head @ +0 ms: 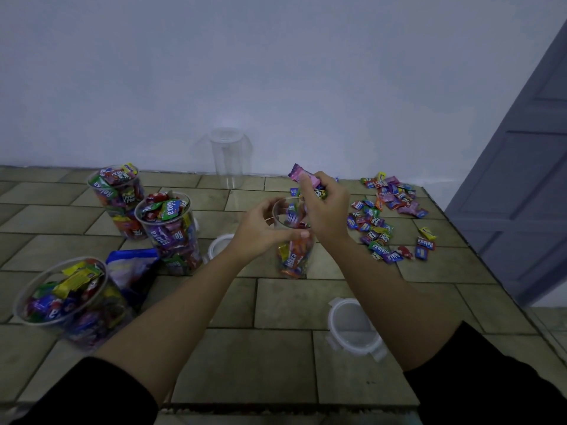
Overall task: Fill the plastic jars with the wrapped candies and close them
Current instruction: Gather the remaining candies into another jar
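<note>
As you look along the tiled table from its left edge, you meet first three open-topped jars, all heaped with wrapped candies. The near jar stands at the front left, the far jar stands close to the wall, and the middle jar is just beside the far one, on your side of it. A blue bag lies between the near jar and the middle jar. Right of the middle jar a white lid lies on the table, partly hidden behind your left wrist. Further back an empty jar stands upright against the wall.

Your left hand is in the middle of the view. Its fingers and thumb are curled round the upper rim of the jar being filled and grip it firmly. This jar stands upright on the table, with candies in about its lower half.

Your right hand is directly above the mouth of this jar. Its fingers are bunched tightly on a handful of candies, and one pink candy sticks up out of them.

To the right, a pile of loose candies is spread flat on the table near this jar. At the front a clear lid with clip tabs lies partly under your right forearm. A grey door is at the far right.
</note>
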